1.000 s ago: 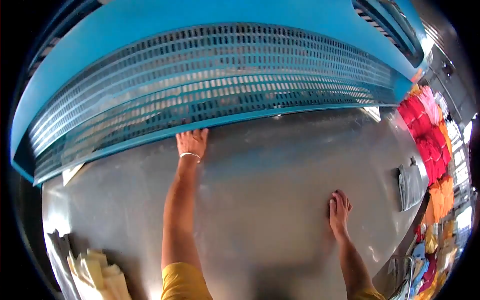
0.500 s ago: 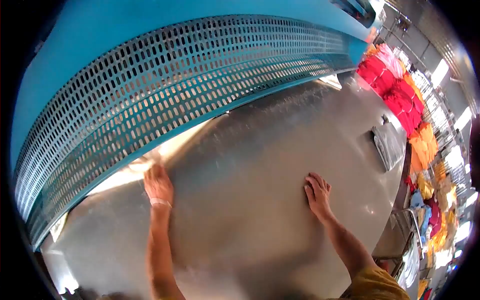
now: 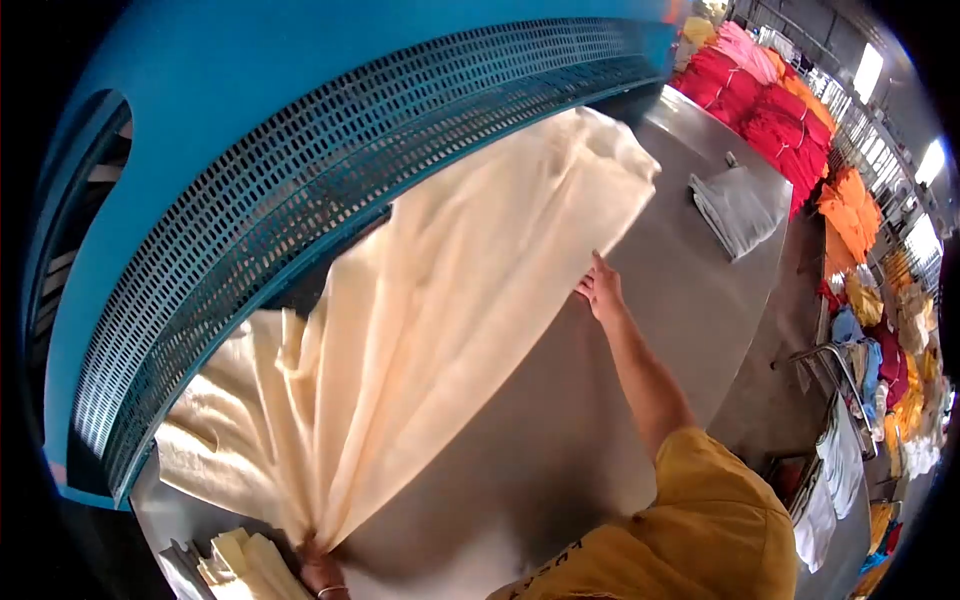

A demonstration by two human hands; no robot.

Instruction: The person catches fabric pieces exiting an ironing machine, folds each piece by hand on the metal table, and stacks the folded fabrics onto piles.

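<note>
Now, L hand (image 3: 322, 572) has fingers pinching cream cloth (image 3: 450, 270) into bunch, pleats fanning fwd of them. R hand (image 3: 603, 290): fingers loosely spread, just beside cloth edge; contact unclear. Cloth partly spread over table (image 3: 690, 320), below blue grille (image 3: 400, 110); folds nr L fingers not flat.

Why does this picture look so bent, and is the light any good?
In the head view, the blue slotted guard bows, probably from a very wide lens, and black fills the corners; the window at upper right is washed out; the cream cloth shines at its left end; a dark shadow falls on the metal table.
</note>
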